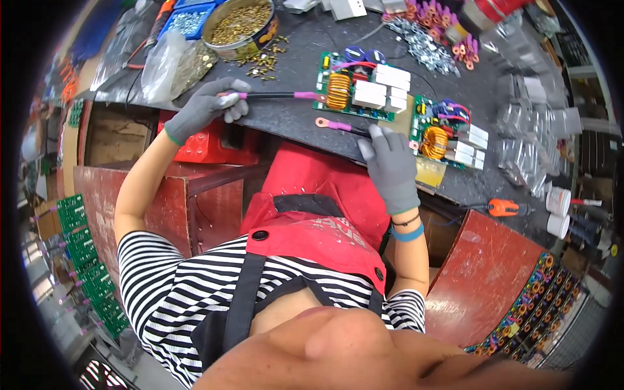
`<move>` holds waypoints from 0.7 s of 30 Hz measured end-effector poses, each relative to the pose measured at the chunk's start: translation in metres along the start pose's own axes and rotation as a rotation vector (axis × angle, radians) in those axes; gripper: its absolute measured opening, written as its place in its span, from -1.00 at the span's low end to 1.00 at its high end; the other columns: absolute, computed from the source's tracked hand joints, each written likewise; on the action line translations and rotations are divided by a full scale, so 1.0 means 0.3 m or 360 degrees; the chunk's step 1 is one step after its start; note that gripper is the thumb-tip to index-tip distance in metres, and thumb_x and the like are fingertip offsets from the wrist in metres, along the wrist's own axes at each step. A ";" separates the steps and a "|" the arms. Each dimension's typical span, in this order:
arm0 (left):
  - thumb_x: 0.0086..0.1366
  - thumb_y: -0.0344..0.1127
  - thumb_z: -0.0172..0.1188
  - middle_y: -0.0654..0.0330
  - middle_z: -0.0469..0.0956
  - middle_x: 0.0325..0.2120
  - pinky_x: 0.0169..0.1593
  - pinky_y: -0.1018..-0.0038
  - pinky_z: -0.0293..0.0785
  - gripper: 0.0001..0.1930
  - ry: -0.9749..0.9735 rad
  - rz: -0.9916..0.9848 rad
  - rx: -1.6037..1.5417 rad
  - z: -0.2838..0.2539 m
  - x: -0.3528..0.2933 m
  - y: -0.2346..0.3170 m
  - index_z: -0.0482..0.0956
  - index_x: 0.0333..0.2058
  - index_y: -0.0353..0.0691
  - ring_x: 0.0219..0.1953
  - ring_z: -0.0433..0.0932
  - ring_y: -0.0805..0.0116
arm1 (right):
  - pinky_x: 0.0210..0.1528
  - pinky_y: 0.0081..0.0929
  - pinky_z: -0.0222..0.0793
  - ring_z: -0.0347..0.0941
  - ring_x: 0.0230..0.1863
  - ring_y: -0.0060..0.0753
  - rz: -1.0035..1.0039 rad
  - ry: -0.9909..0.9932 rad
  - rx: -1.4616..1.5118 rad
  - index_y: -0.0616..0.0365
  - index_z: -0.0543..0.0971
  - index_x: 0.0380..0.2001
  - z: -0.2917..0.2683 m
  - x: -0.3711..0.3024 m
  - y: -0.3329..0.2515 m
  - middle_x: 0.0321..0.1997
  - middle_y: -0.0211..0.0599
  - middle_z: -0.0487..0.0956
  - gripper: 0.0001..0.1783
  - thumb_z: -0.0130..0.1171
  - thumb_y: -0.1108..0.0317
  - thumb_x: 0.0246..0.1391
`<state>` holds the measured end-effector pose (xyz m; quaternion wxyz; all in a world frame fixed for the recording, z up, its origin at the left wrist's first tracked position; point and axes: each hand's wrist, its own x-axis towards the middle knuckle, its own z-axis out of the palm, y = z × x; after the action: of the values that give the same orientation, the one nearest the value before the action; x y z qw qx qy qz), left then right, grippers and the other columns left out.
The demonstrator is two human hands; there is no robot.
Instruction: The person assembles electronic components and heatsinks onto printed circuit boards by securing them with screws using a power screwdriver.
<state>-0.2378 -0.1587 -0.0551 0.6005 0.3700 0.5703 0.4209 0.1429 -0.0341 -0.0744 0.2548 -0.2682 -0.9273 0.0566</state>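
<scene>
My left hand (214, 107), in a grey glove, pinches one end of a short black cable (270, 95) with purple sleeves. The cable's far end, with a copper ring lug, reaches the left edge of a green circuit board (323, 88) bearing a copper coil and white blocks. My gloved right hand (392, 166) has its fingers closed over a second black cable (341, 127), whose purple sleeve and ring lug point left along the table's front. Right beside that hand lies another circuit board (448, 133) of the same kind, on a yellowish pad (429, 174).
A round tub (270, 42) of brass screws, a clear plastic bag (162, 68) and a blue tray (185, 23) sit back left. Loose metal parts (432, 55) and purple-sleeved lugs lie behind the boards. Clear plastic pieces (523, 130) and an orange-handled tool (507, 208) are at right.
</scene>
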 end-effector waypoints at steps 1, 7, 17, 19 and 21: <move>0.42 -0.27 0.04 0.18 0.57 -0.35 -0.35 0.61 0.40 -0.66 0.0033 -0.0073 0.0051 0.002 0.008 0.020 0.40 0.07 -0.32 -0.37 0.51 0.53 | -0.24 -0.24 0.43 0.45 -0.23 -0.13 0.0026 0.0051 0.0007 0.19 0.53 -0.08 -0.028 0.003 -0.003 -0.20 -0.20 0.53 -0.61 0.28 0.26 0.04; 0.26 -0.11 0.23 0.14 0.56 -0.49 -0.46 0.33 0.44 -0.63 0.0815 0.0463 0.1924 0.033 0.018 0.035 0.54 -0.01 -0.12 -0.54 0.57 0.25 | -0.11 -0.24 0.43 0.50 -0.15 -0.07 0.0101 0.0259 0.0015 0.26 0.57 -0.12 -0.262 0.108 0.013 -0.10 -0.09 0.56 -0.61 0.38 0.36 -0.03; 0.13 -0.31 0.19 0.00 0.59 -0.33 -0.19 0.23 0.52 -0.77 0.1141 0.0364 0.2349 -0.506 -0.072 0.180 0.58 -0.24 -0.26 -0.29 0.60 0.01 | -0.09 -0.40 0.46 0.49 -0.12 -0.32 0.0698 0.1367 0.0757 0.34 0.34 0.12 -0.456 0.532 0.338 -0.09 -0.12 0.54 -0.37 0.35 0.29 0.07; 0.12 -0.34 0.17 -0.03 0.59 -0.27 -0.08 0.23 0.48 -0.74 0.0921 0.0366 0.2364 -0.486 -0.016 0.147 0.59 -0.20 -0.27 -0.17 0.57 0.00 | -0.10 -0.38 0.48 0.51 -0.12 -0.29 0.0713 0.1110 0.1350 0.36 0.31 0.15 -0.445 0.616 0.356 -0.05 -0.05 0.53 -0.34 0.34 0.30 0.07; 0.12 -0.37 0.13 -0.06 0.56 -0.11 0.14 0.33 0.36 -0.65 0.0635 0.0552 0.2533 -0.456 0.026 0.083 0.57 -0.09 -0.32 0.09 0.46 0.02 | -0.13 -0.43 0.49 0.53 -0.21 -0.36 0.0677 0.0681 0.1895 0.35 0.33 0.11 -0.426 0.688 0.344 -0.14 -0.15 0.57 -0.41 0.28 0.28 0.11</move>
<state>-0.3761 -0.1472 -0.0453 -0.0254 0.6845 0.7276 0.0368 0.1055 0.1581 0.1023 0.5212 -0.2640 -0.5936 0.5535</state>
